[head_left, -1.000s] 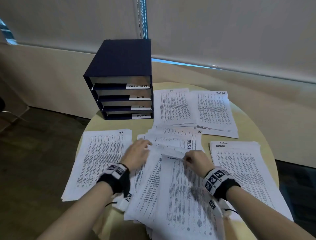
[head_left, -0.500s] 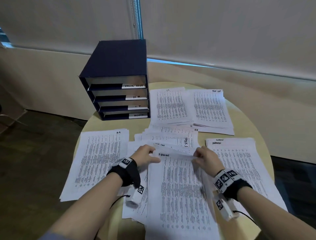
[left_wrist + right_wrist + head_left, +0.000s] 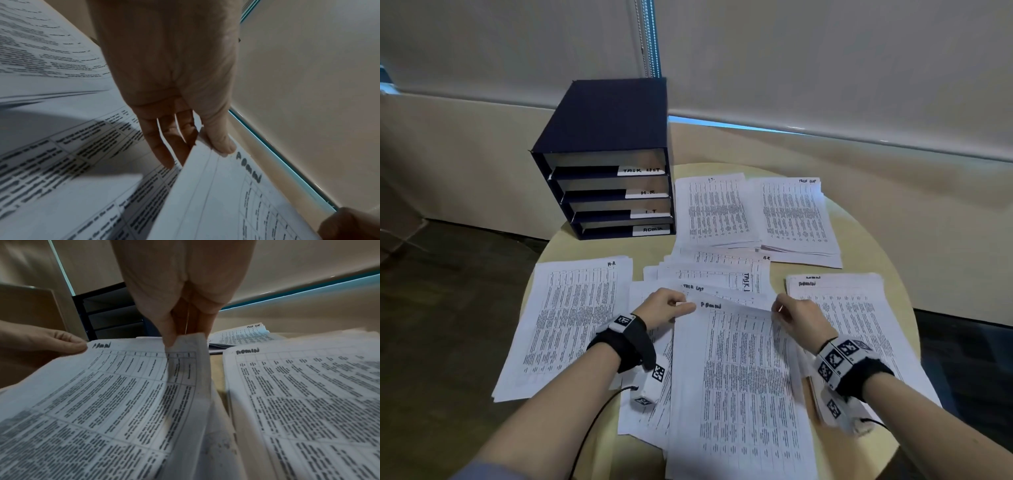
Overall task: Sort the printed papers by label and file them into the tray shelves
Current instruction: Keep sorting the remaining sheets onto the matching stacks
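We held a printed sheet marked ADMIN (image 3: 739, 377) by its top corners above the loose papers (image 3: 709, 274) on the round tabletop (image 3: 866, 240). Our left hand (image 3: 664, 306) pinched the left corner between thumb and fingers, and our right hand (image 3: 799, 317) pinched the right. Behind them stood the navy tray shelves (image 3: 606, 192), labelled TASK LIST, H.R, I.T and ADMIN; we could not tell whether they held anything.

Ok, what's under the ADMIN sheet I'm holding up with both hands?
Under the ADMIN sheet lies a loose heap of printed sheets; one marked TASK LIST peeks out beyond its top edge. Labels of those directly beneath are covered.
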